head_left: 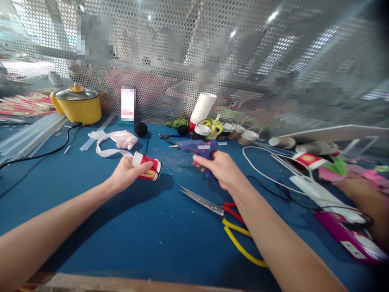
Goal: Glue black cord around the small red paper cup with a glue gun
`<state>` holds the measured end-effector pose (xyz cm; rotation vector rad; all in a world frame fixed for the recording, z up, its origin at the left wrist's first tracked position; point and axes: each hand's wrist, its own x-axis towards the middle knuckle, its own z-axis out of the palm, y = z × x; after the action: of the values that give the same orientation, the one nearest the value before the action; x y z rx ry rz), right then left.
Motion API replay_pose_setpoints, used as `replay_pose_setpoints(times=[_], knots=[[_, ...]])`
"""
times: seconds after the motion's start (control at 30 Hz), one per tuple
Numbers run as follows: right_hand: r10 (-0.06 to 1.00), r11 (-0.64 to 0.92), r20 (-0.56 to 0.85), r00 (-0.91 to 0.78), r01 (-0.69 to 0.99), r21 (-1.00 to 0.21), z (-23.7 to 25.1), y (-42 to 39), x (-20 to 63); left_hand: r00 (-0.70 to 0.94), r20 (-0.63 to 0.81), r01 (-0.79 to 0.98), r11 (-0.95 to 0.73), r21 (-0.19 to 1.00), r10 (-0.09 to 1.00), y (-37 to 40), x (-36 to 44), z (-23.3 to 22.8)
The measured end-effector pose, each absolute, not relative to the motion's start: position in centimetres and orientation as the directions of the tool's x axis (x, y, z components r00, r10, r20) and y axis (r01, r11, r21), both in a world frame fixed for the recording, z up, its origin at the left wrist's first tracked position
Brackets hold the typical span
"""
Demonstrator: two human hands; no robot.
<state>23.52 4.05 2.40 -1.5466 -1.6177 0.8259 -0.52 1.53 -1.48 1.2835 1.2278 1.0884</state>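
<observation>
On blue table (127, 239): left hand (124, 174) grips one red paper cup (147, 167) sideways; right hand (220, 168) wraps one blue glue gun (197, 147); one pair of scissors (225, 221) beside it.

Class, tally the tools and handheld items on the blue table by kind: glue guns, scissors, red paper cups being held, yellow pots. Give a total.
Glue gun, in the right hand: 1
Scissors: 1
Red paper cup, in the left hand: 1
Yellow pot: 1
Total: 4
</observation>
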Motion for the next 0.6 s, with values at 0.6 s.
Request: replay_pose_setpoints(times=[0.6], knots=[[0.947, 0.319, 0.216, -0.238, 0.777, -0.542, 2.9, 4.9, 20.1, 0.175, 0.161, 0.216, -0.197, 0.956, 0.971, 0.2, 0.1, -1.0]])
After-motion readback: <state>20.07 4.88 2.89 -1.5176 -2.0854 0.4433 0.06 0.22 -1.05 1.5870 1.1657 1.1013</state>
